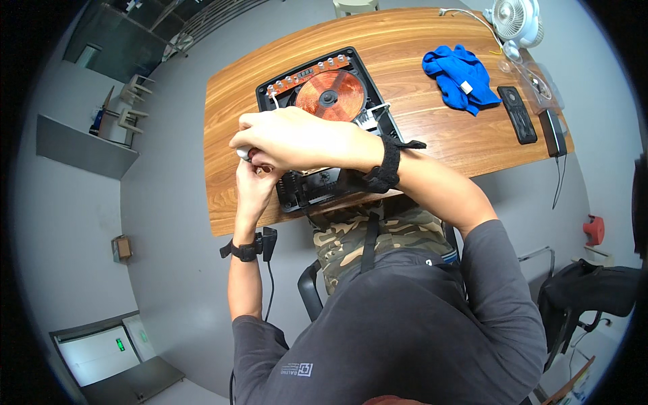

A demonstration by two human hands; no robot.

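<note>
An opened induction cooker (260,98) lies on the wooden table, its black casing showing a round copper coil (331,94) and an orange strip-shaped circuit board (307,75) along the far edge. My right hand (290,138) reaches across the cooker to its left side, fingers curled downward. Just below, my left hand (253,192) meets it with its fingers bent together. Between the two hands a small whitish piece (244,154) shows, with a dark red bit beside it; its kind is hidden by my fingers. My right forearm covers the middle of the casing.
A crumpled blue cloth (459,77) lies right of the cooker. Farther right are a flat black device (517,115), a black box with a cable (552,133), a clear plastic container (544,88) and a white fan (514,20). The near table edge (432,180) runs beside my lap.
</note>
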